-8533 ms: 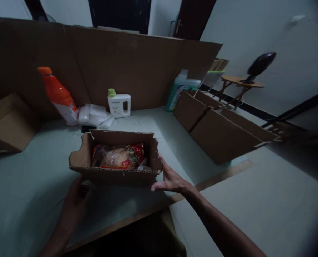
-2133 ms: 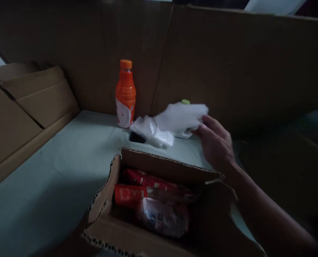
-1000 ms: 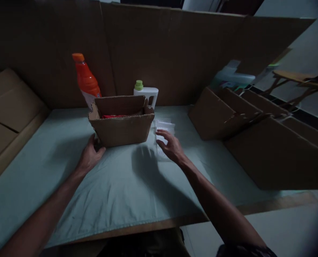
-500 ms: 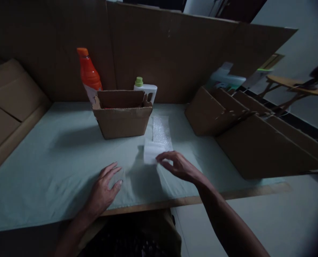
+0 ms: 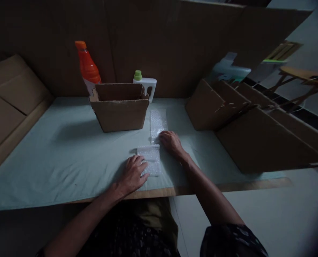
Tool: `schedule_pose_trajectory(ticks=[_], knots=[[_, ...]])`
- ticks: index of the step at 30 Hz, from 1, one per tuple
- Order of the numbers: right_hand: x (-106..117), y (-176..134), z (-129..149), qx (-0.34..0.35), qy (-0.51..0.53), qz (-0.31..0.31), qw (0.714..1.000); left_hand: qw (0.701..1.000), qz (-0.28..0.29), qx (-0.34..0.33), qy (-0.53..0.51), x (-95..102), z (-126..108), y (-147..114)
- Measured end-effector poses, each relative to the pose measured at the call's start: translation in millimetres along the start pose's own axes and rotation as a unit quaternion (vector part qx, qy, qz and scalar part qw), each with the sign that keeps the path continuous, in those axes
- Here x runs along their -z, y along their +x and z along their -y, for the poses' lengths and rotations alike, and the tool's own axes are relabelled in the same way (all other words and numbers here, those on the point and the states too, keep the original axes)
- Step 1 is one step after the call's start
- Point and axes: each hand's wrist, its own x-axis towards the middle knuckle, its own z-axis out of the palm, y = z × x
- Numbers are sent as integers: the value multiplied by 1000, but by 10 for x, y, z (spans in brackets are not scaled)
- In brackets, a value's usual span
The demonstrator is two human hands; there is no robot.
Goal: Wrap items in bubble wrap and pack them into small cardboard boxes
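Nearest me, my left hand (image 5: pixel 132 174) lies flat, grip released, on one bubble-wrap sheet (image 5: pixel 150 160) near the worktop (image 5: pixel 54 160) front edge. My right hand (image 5: pixel 171 142) presses a second bubble-wrap strip (image 5: pixel 158 123) just beyond, grip released. Farther back: one open cardboard box (image 5: pixel 120 110), two bottles behind it.

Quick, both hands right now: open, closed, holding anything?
Left hand: open, flat, pressing on the near piece of bubble wrap.
Right hand: fingers loosely curled, resting on the far strip of bubble wrap; nothing gripped.
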Motion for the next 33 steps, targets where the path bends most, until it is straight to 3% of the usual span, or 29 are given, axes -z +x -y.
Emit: schedule_pose_trajectory(ticks=[3, 5, 10, 13, 15, 19, 22, 25, 28, 33], knots=[[-20, 28, 1, -8, -6, -11, 1000, 1000, 2, 21, 21, -30, 2, 86], [39, 30, 17, -10, -10, -16, 1000, 999, -32, 41, -11, 39, 38, 108], [232, -256, 206, 20, 3, -35, 999, 965, -191, 129, -126, 512, 165, -121], [306, -614, 387, 91, 41, 29, 995, 945, -224, 192, -141, 777, 172, -383], [365, -834, 506, 107, 75, 54, 990, 942, -222, 210, -141, 847, 141, -531], [483, -1036, 737, 87, 178, 41, 979, 955, -210, 151, -145, 753, 64, -708], [453, -924, 912, 115, 206, 47, 971, 969, -200, 82, -122, 596, 18, -784], [280, -629, 1099, 114, 102, 56, 987, 978, -181, 51, -94, 466, -25, -859], [51, -304, 1294, 80, -32, 113, 990, 981, -170, 41, -79, 394, -47, -957], [-153, -98, 1479, 108, -60, 124, 984, 978, -179, 49, -92, 419, 28, -1107]])
